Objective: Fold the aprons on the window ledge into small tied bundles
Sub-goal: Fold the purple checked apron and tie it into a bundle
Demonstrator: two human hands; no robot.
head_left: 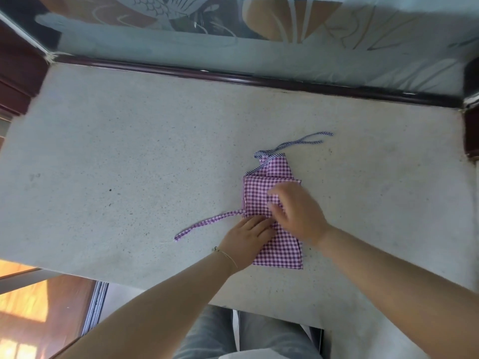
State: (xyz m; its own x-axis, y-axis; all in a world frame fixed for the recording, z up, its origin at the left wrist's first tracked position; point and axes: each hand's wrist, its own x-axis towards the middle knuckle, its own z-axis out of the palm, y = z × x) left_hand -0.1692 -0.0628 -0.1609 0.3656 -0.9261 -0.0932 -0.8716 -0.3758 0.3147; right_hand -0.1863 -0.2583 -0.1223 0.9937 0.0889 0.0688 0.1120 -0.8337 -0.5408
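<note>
A purple-and-white checked apron (261, 190) lies folded into a narrow strip on the speckled stone window ledge (129, 164). Its striped neck ties (300, 142) trail toward the window, and a checked waist tie (207, 224) stretches out to the left. My left hand (246, 238) presses flat on the fabric's left edge near where that tie starts. My right hand (298, 213) rests on the middle of the apron with fingers curled into the cloth, pinching a fold. The lower end of the apron (282, 255) shows between my wrists.
A dark wooden window frame (259, 80) runs along the back of the ledge, with frosted patterned glass (181, 27) above it. Dark wood posts stand at the far left (18, 73) and right (471, 130). The ledge's near edge drops off above my legs (233, 332).
</note>
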